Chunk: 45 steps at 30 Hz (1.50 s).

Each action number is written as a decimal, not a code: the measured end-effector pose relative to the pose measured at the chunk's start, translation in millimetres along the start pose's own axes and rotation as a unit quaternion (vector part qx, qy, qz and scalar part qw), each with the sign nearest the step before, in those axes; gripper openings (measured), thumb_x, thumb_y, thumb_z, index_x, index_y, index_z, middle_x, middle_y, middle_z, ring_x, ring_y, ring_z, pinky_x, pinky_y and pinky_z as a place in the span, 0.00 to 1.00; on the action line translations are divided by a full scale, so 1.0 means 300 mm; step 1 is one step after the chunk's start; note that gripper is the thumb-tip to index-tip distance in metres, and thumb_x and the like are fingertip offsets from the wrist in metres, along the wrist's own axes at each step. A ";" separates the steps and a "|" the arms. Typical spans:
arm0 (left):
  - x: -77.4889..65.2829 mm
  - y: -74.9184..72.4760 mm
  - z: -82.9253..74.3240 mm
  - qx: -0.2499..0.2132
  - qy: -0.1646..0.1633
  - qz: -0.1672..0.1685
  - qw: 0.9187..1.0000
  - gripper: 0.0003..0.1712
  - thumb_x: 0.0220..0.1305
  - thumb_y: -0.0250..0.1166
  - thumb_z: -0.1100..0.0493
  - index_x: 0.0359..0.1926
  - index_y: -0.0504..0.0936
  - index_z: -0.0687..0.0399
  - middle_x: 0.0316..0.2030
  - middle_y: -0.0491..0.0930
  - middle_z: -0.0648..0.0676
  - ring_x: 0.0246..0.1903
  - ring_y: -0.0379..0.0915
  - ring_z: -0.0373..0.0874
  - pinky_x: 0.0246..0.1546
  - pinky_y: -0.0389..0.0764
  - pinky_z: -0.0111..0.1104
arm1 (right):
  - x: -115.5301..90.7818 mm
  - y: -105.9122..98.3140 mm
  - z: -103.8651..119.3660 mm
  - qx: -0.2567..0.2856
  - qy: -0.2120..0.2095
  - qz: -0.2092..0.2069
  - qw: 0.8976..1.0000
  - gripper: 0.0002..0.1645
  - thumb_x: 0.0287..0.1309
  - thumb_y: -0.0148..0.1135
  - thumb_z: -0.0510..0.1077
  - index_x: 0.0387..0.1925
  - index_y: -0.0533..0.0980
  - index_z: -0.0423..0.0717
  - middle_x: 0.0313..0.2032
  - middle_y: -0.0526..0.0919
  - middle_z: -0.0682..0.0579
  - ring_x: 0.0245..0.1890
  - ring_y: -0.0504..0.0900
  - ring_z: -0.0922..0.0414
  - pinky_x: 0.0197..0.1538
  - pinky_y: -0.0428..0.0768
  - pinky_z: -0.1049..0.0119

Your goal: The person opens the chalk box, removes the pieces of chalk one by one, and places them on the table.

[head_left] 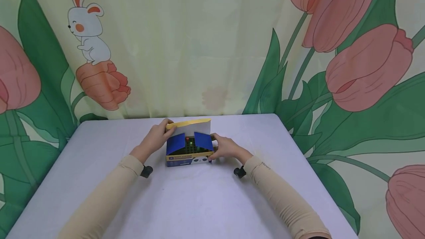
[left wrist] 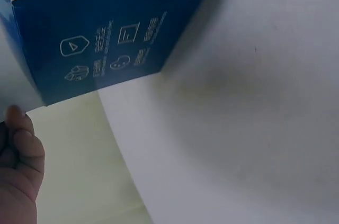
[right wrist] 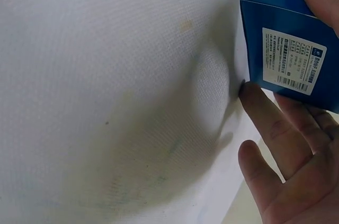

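Note:
A small blue cardboard box [head_left: 180, 162] with a yellow-edged front sits on the table, its lid [head_left: 201, 125] raised at the back. Two blue side flaps [head_left: 203, 140] slant over the opening. Between them show dark contents [head_left: 190, 146] with red and green spots, too small to identify. My left hand [head_left: 155, 136] pinches the lid at its left corner; the left wrist view shows those fingers [left wrist: 24, 144] at the white flap edge. My right hand [head_left: 229, 148] grips the box's right end, thumb [right wrist: 320, 1] on the front and fingers behind, beside a white label [right wrist: 293, 62].
A white cloth covers the table [head_left: 199, 202], whose far edge lies behind the box. Beyond it hangs a curtain [head_left: 199, 47] printed with tulips and a rabbit. A small black device [head_left: 147, 171] sits at the left wrist, another [head_left: 239, 172] at the right.

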<state>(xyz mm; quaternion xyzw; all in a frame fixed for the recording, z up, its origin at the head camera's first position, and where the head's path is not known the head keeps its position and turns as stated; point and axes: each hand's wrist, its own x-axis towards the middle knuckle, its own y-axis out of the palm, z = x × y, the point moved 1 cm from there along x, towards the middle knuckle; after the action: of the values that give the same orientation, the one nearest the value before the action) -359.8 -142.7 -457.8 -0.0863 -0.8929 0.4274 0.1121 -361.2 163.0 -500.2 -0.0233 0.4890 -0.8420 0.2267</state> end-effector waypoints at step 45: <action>-0.121 0.137 0.096 -0.142 -0.056 0.030 0.988 0.61 0.64 0.73 0.40 0.85 0.45 0.47 0.69 0.67 0.63 0.53 0.69 0.52 0.50 0.76 0.43 | -0.042 0.006 0.018 0.061 0.020 -0.011 0.998 0.59 0.56 0.64 0.78 0.78 0.60 0.51 0.73 0.71 0.45 0.71 0.72 0.43 0.70 0.70 0.42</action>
<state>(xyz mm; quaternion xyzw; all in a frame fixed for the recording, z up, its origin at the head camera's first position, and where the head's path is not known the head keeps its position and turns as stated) -330.5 -147.7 -512.0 -0.1037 -0.9463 0.3040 0.0359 -347.9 163.0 -496.6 0.0022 0.4412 -0.8728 0.2088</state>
